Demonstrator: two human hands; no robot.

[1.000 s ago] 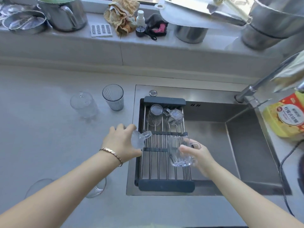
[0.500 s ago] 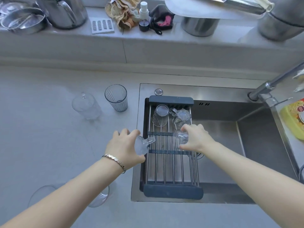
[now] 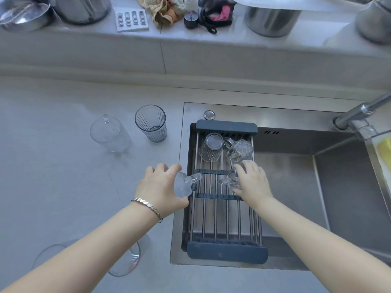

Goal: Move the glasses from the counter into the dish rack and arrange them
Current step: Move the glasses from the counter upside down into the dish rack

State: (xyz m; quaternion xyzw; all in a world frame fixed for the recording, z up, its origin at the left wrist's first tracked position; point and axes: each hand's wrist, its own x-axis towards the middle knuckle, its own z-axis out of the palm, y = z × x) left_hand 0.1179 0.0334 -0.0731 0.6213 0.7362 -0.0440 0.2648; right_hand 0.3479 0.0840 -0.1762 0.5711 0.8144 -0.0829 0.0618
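Your left fingers (image 3: 163, 169) wrap a clear handled mug (image 3: 186, 183), tipped with its handle pointing to 3 o'clock over the left edge of the dish rack (image 3: 226, 250). At 10 o'clock from that hand, a clear mug (image 3: 110, 134) and a ribbed grey tumbler (image 3: 151, 123) stand upright on the counter (image 3: 53, 176); a wide glass (image 3: 129, 263) sits at 7 o'clock under your forearm. Your right hand (image 3: 251, 182) clasps another clear glass (image 3: 229, 180) against the rack's middle bars. At 12 o'clock from it, an upturned ribbed glass (image 3: 211, 146) and an upturned handled mug (image 3: 241, 150) rest at the rack's far end.
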